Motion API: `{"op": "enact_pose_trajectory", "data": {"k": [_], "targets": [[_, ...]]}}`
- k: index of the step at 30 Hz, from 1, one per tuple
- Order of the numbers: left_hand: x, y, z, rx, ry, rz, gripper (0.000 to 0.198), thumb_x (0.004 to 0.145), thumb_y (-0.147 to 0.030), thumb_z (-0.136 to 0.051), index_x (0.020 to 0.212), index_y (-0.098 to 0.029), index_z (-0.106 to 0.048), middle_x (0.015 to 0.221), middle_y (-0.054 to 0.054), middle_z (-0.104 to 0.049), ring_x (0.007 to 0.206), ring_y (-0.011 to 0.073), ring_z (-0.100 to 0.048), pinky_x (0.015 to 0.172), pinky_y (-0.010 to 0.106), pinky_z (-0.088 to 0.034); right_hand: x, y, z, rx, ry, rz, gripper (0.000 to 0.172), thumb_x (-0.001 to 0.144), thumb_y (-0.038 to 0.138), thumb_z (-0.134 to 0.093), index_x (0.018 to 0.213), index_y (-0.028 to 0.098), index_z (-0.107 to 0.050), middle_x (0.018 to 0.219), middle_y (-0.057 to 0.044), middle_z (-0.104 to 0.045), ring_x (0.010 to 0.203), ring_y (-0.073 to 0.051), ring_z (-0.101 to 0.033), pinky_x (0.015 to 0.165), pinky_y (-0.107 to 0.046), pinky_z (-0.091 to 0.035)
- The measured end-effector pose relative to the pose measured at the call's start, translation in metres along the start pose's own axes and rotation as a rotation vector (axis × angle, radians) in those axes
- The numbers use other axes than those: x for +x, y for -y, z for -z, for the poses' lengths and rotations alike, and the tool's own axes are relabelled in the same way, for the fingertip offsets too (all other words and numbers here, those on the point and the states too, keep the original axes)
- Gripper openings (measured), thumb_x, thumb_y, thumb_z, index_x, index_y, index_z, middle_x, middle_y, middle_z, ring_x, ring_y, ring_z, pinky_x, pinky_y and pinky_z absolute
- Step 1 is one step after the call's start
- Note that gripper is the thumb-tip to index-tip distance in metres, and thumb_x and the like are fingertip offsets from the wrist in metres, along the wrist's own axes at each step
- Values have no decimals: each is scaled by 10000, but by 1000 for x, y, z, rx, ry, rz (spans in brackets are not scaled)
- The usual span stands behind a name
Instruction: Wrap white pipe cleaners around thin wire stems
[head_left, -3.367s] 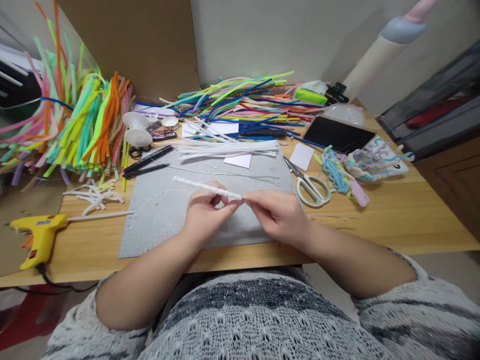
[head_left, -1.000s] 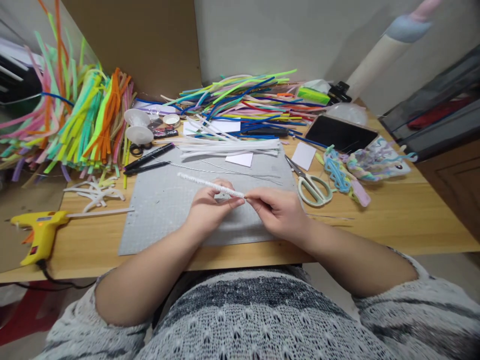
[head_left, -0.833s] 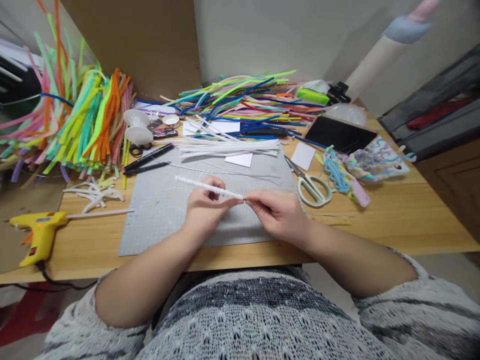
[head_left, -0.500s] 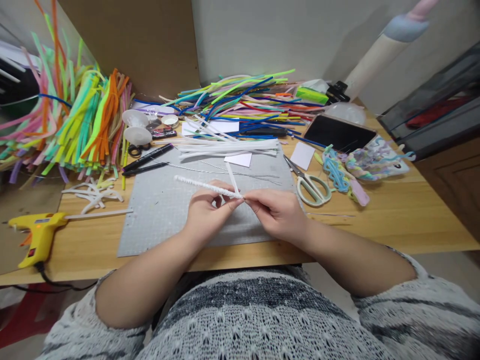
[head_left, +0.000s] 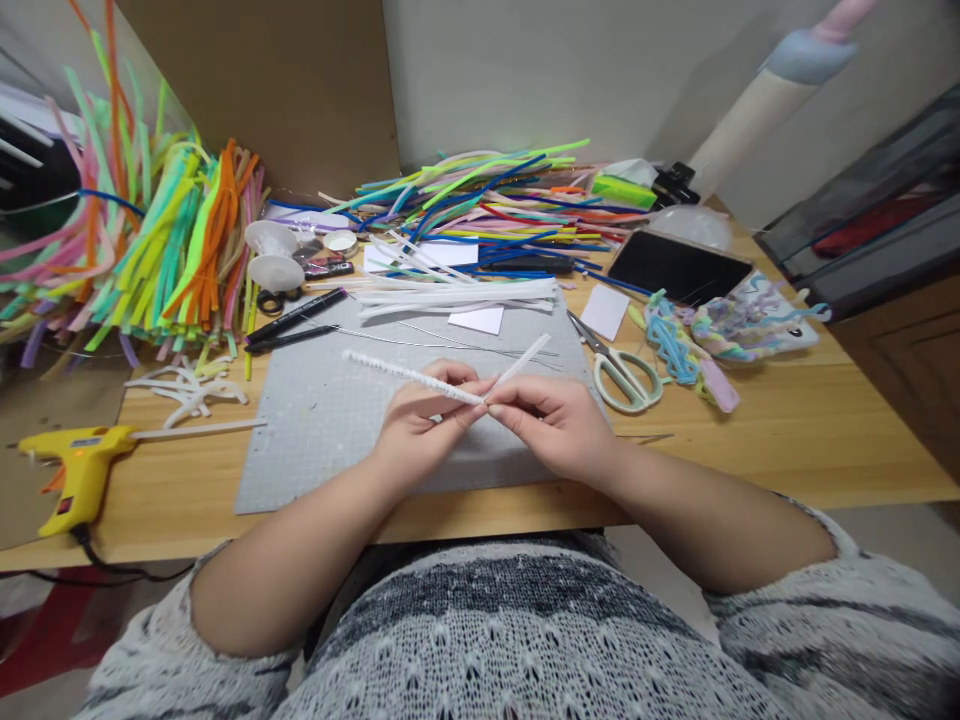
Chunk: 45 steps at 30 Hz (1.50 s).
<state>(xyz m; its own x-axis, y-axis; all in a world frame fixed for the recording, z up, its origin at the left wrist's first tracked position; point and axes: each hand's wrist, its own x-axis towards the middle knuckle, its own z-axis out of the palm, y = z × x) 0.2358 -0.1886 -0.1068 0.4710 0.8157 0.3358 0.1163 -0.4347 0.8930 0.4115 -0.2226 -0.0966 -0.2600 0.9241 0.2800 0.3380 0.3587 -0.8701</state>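
Over the grey cutting mat [head_left: 322, 430], my left hand [head_left: 416, 425] is closed around a white pipe cleaner wound in tight coils into a thin rod [head_left: 405, 373]. The rod's free end slants out to the upper left. My right hand [head_left: 559, 425] pinches the rod's other end, its fingertips touching those of my left. From between the fingertips a loose white pipe cleaner tail [head_left: 525, 362] sticks up to the right. A thin wire [head_left: 649, 438] shows beyond my right hand; whether it runs into the rod is hidden by the fingers.
White pipe cleaners [head_left: 457, 297] and thin wires [head_left: 450, 345] lie behind my hands. Scissors [head_left: 626, 380] and a phone [head_left: 679, 268] are on the right. A yellow glue gun [head_left: 79, 465] and bundled coloured pipe cleaners [head_left: 172, 240] stand left. Markers [head_left: 296, 320] lie by the mat.
The loose tail has swung from pointing up and left to pointing up and right. The rod's far end has shifted slightly left; both hands keep their grip.
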Motion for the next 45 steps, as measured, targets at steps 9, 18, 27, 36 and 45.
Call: {"op": "enact_pose_trajectory", "data": {"k": [9,18,27,36,45], "targets": [[1,5,-6,-568,21,280,65,714,-257,-701,766,-219,-704,832,21,-514,738,112,-498,671,251,-408,0,0,-1,53,-14,-24,145,829,238,-562,831,146,-674,722,-19,-686,626,-91,-589,563,-209,-461],[1,4,-9,-467,119,211,347,740,-335,-662,588,-160,-403,707,-9,-406,689,106,-409,660,243,-358,-9,-5,-2,-476,38,390,186,847,143,-463,923,142,-633,748,-34,-680,631,-106,-591,575,-231,-430],[0,2,-15,-708,138,470,360,670,-229,-722,775,-186,-381,674,-49,-515,572,69,-509,576,218,-403,-7,-5,2,-674,-5,428,255,906,220,-434,1047,154,-636,637,-10,-612,555,-98,-523,523,-247,-373],[1,-1,-15,-810,71,526,277,679,-228,-710,786,-171,-461,658,-29,-575,629,93,-565,609,229,-452,-5,-6,3,-749,-35,444,274,898,207,-433,1066,146,-642,626,-16,-605,564,-111,-527,520,-252,-382],[0,-3,-12,-933,191,710,305,668,-219,-727,806,-175,-458,674,-28,-578,643,112,-607,637,259,-501,-7,-10,1,-812,-11,457,268,888,237,-474,1096,165,-627,632,1,-607,552,-103,-509,493,-260,-349]]}}
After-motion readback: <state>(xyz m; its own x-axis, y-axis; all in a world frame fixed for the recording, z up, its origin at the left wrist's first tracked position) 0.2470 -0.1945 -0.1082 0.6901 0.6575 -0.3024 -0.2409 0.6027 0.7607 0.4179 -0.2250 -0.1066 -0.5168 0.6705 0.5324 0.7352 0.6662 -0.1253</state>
